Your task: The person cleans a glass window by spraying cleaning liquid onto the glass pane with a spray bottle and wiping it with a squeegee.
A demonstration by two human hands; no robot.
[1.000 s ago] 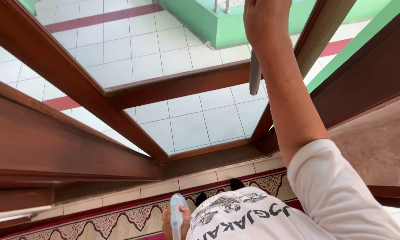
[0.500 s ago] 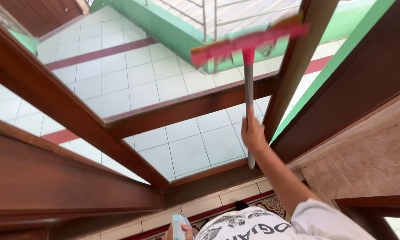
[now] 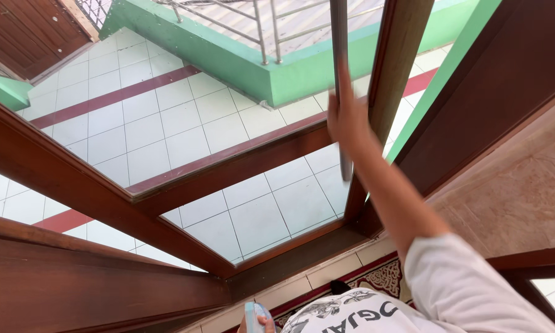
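Item: right hand [image 3: 349, 123], fingers clenching around a grey pole [image 3: 339, 68] whose long axis is running from six toward twelve o'clock, lower end poking out beneath the fist, upper end leaving the frame (head unseen). Pole is lying against the glass pane [image 3: 271, 203] of a brown window frame [image 3: 240, 163]. Left hand [image 3: 262, 322], at seven o'clock and well apart, is gripping a pale blue bottle [image 3: 251, 314].

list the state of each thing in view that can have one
right hand: raised, shut on the grey pole
grey pole: upright against the window glass
left hand: low, holding the light blue bottle
light blue bottle: upright, mostly out of frame
wooden window frame: shut
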